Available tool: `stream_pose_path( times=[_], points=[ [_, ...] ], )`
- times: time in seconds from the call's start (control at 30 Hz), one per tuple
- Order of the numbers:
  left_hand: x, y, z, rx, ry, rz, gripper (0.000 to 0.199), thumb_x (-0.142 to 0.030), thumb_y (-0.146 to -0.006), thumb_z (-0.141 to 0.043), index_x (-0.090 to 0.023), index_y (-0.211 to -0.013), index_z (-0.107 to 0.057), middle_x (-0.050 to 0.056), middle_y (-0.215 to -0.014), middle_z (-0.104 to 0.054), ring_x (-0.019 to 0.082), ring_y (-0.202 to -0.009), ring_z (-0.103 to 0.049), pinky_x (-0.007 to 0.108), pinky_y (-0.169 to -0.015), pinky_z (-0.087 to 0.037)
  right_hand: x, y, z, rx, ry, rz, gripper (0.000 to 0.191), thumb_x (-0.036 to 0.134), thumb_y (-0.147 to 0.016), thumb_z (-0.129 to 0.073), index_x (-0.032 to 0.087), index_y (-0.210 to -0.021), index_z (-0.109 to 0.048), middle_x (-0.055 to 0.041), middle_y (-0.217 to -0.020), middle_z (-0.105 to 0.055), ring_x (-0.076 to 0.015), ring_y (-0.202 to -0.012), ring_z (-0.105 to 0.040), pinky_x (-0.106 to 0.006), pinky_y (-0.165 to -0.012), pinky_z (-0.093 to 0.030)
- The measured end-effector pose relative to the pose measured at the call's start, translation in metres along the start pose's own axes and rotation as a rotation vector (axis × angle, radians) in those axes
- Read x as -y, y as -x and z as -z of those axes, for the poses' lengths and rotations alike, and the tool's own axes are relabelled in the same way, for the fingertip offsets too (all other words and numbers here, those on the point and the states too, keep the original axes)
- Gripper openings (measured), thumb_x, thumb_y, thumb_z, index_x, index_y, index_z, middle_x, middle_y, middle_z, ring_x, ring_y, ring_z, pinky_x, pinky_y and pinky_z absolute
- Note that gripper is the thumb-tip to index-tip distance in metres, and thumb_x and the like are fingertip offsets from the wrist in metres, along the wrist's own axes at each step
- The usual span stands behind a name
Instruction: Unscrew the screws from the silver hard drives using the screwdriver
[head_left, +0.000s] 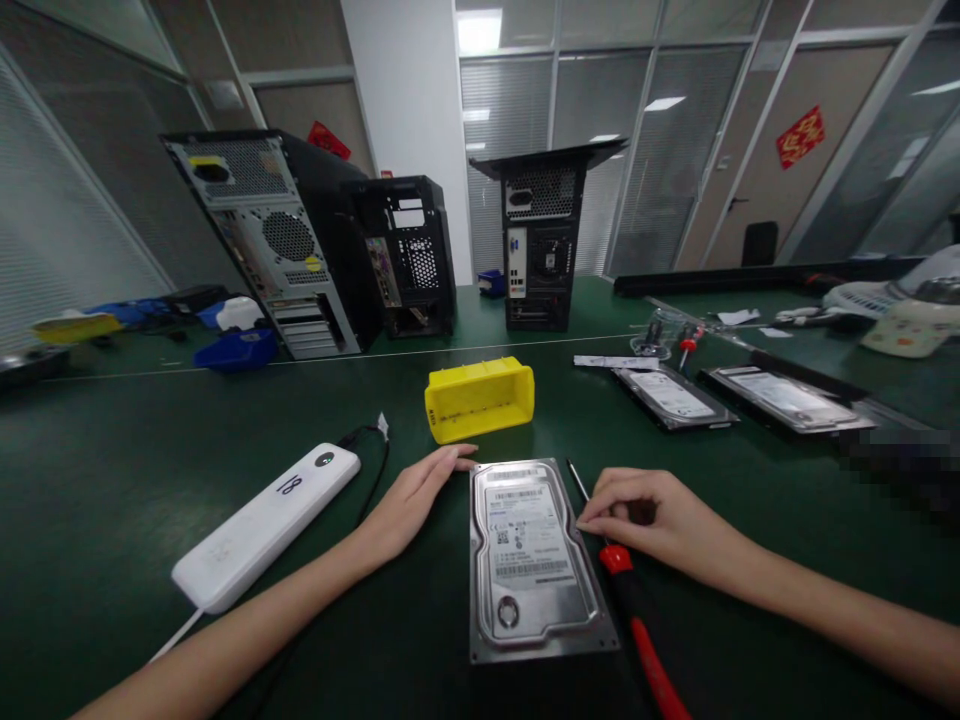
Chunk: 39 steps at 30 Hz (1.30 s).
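A silver hard drive (525,560) with a white label lies in front of me, label side up. My left hand (416,495) rests at its far left corner, fingers stretched out flat, fingertips beside or touching the edge. On the other side, my right hand (652,510) has thumb and fingertips pinched together at the drive's right edge. Anything inside that pinch is too small or hidden to make out. Beneath those fingers runs the shaft of a screwdriver (616,560) with a red and black handle, lying along the drive. Just beyond the drive sits a yellow plastic bin (480,400), tipped with its opening towards me.
A white power bank (266,530) marked 18, with cables, lies left. Two more hard drives (671,395) (787,397) are at right, near a small red-handled screwdriver (687,347). Computer cases (337,240) (541,240) stand behind; a blue bin (236,348) sits back left.
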<state>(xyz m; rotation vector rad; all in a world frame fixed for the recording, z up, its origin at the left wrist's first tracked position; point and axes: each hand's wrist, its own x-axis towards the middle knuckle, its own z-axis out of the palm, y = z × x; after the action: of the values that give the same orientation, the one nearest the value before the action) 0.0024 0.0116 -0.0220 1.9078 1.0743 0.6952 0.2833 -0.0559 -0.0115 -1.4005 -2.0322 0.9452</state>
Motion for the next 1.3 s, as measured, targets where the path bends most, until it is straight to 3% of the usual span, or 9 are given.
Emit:
stream_pose_path(
  times=[0.17,0.33,0.57,0.83,0.97,1.13,1.3],
  points=[
    [0.001,0.002,-0.002,-0.038,-0.006,-0.005,0.04,-0.045,-0.094,-0.031,-0.024,-0.115,-0.059,0.002,-0.115,-0.064,0.022,-0.113,-0.054,0.037,-0.103,-0.035,0.0,0.0,-0.009,-0.055,-0.076,-0.083,0.024,0.042,-0.078,-0.063,0.02,-0.08,-0.074,-0.0043,-0.081,-0.059,-0.0105,-0.059,-0.044,-0.024,-0.053,-0.032],
    [0.001,0.003,-0.003,-0.081,0.004,-0.016,0.038,-0.041,-0.094,-0.033,-0.021,-0.109,-0.062,0.003,-0.109,-0.066,0.021,-0.107,-0.058,0.035,-0.099,-0.039,-0.002,0.002,-0.016,-0.137,-0.14,-0.089,0.027,0.044,-0.077,-0.062,0.02,-0.078,-0.075,-0.0058,-0.08,-0.058,-0.0139,-0.065,-0.048,-0.026,-0.055,-0.032],
    [-0.003,0.003,-0.003,-0.111,-0.013,0.009,0.036,-0.04,-0.093,-0.036,-0.02,-0.107,-0.063,0.003,-0.102,-0.069,0.022,-0.102,-0.061,0.036,-0.094,-0.043,0.003,0.006,-0.023,-0.182,-0.219,-0.09,0.028,0.045,-0.073,-0.065,0.019,-0.071,-0.075,-0.0048,-0.074,-0.054,-0.0116,-0.058,-0.044,-0.025,-0.051,-0.029],
    [0.002,0.001,-0.002,-0.121,0.012,0.003,0.034,-0.039,-0.092,-0.038,-0.019,-0.099,-0.065,0.003,-0.095,-0.07,0.02,-0.095,-0.063,0.033,-0.09,-0.044,0.0,0.0,-0.018,-0.147,-0.244,-0.117,0.026,0.041,-0.071,-0.067,0.016,-0.067,-0.072,-0.0046,-0.075,-0.053,-0.0126,-0.062,-0.046,-0.026,-0.053,-0.031],
    [0.003,0.001,-0.002,-0.106,0.019,0.004,0.033,-0.038,-0.092,-0.039,-0.019,-0.099,-0.065,0.002,-0.095,-0.07,0.02,-0.095,-0.063,0.032,-0.089,-0.044,0.002,-0.005,-0.009,-0.065,-0.29,-0.175,0.025,0.039,-0.07,-0.068,0.015,-0.069,-0.069,-0.0036,-0.078,-0.054,-0.0111,-0.064,-0.047,-0.024,-0.056,-0.035],
    [0.002,0.002,-0.002,-0.092,0.005,0.003,0.031,-0.038,-0.092,-0.04,-0.02,-0.101,-0.064,0.002,-0.097,-0.069,0.019,-0.097,-0.062,0.031,-0.089,-0.044,0.008,-0.011,-0.002,0.078,-0.307,-0.26,0.028,0.04,-0.068,-0.071,0.012,-0.071,-0.067,-0.0008,-0.07,-0.052,-0.0073,-0.056,-0.042,-0.019,-0.045,-0.03],
    [-0.001,0.004,-0.002,-0.074,0.003,0.001,0.031,-0.037,-0.092,-0.039,-0.02,-0.103,-0.063,0.002,-0.099,-0.068,0.019,-0.098,-0.061,0.031,-0.089,-0.044,0.012,-0.013,0.0,0.098,-0.282,-0.276,0.031,0.042,-0.07,-0.07,0.011,-0.073,-0.066,-0.0002,-0.065,-0.052,-0.0064,-0.054,-0.041,-0.016,-0.041,-0.028]
  ],
)
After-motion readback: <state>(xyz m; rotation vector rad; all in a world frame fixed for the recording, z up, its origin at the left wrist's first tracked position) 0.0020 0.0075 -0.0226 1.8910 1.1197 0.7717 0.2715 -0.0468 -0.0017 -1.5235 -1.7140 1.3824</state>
